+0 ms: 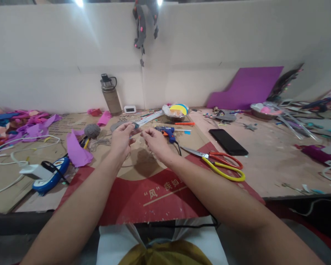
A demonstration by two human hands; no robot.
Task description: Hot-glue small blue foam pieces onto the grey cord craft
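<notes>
My left hand (121, 139) is closed, pinching a small grey piece (136, 126) between thumb and fingertips; its exact kind is too small to tell. Close beside it, my right hand (156, 143) has thumb and forefinger pressed together near that piece. Whatever the right fingertips hold is too fine to make out. Both hands are above a cardboard sheet (138, 175) with a red printed front. Just beyond the right hand lies a blue glue gun (169, 133). Scissors (209, 156) with one red and one yellow handle rest to the right of it.
A ball of grey yarn (92, 130), purple felt scraps (78, 150) and a blue power strip (52, 176) lie at left. A bottle (111, 97) stands by the wall. At right are a black phone (227, 142) and a purple sheet (248, 88). White sticks (151, 117) lie behind my hands.
</notes>
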